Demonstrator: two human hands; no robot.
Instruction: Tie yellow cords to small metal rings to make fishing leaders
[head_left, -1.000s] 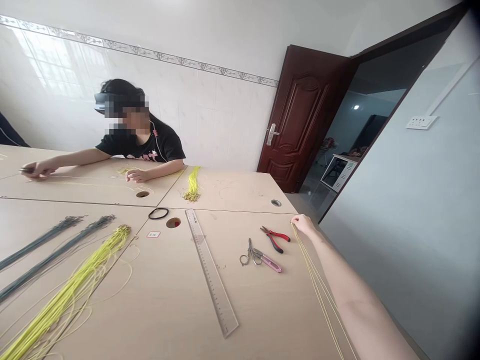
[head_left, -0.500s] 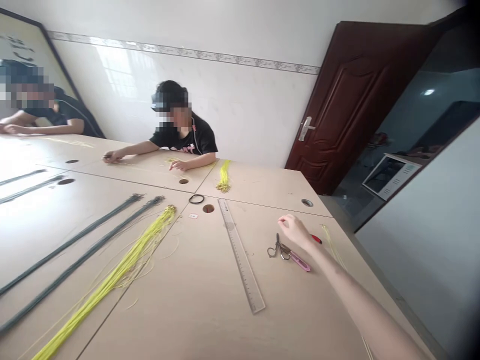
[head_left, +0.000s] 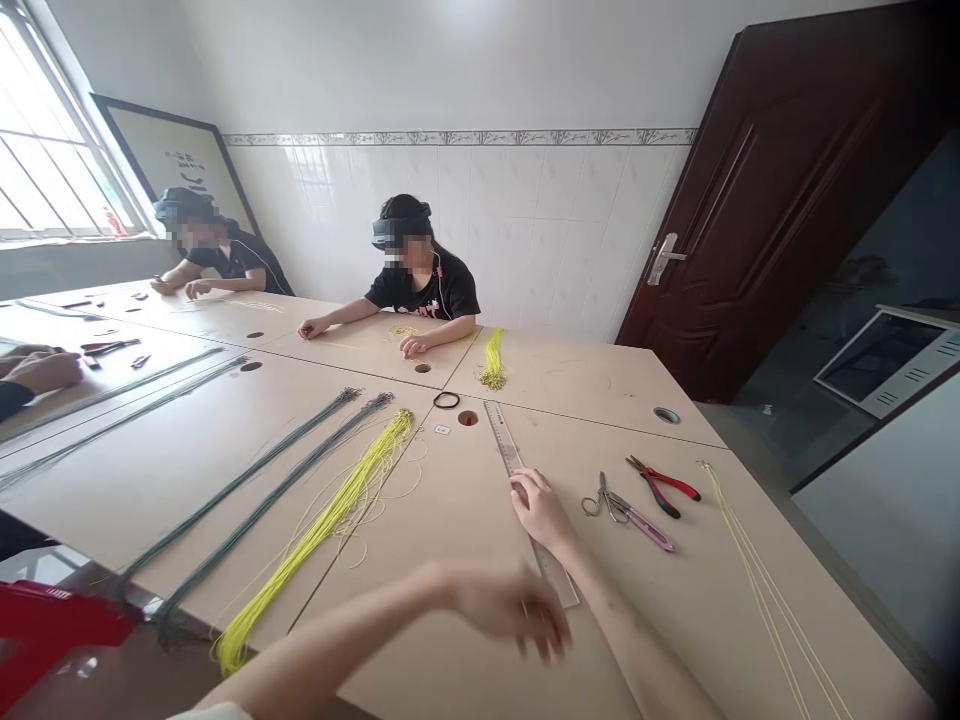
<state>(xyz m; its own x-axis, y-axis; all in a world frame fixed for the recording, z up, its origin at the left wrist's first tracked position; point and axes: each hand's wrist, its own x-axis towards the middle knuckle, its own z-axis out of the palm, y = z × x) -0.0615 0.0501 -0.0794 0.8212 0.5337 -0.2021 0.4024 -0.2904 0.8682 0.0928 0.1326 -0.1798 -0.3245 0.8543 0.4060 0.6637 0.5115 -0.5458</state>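
Right hand [head_left: 541, 510] lies open on the ruler [head_left: 504, 440], fingers flat across its middle, nothing gripped. Left hand [head_left: 517, 610] hovers over the ruler's near end, blurred, fingers hanging down; can't tell if I'm touching or holding anything. Ruler lies flat on the table [head_left: 465, 500], running away from me toward a black ring [head_left: 446, 400]. Scissors [head_left: 600, 500] sit just right of my right hand, red pliers [head_left: 664, 485] beyond them. Yellow cords [head_left: 330, 515] lie left of the ruler, dark cords [head_left: 300, 435] further left. Thin yellow strands [head_left: 754, 570] run along the right edge. Person in black [head_left: 427, 285] sits across the table, both hands on it.
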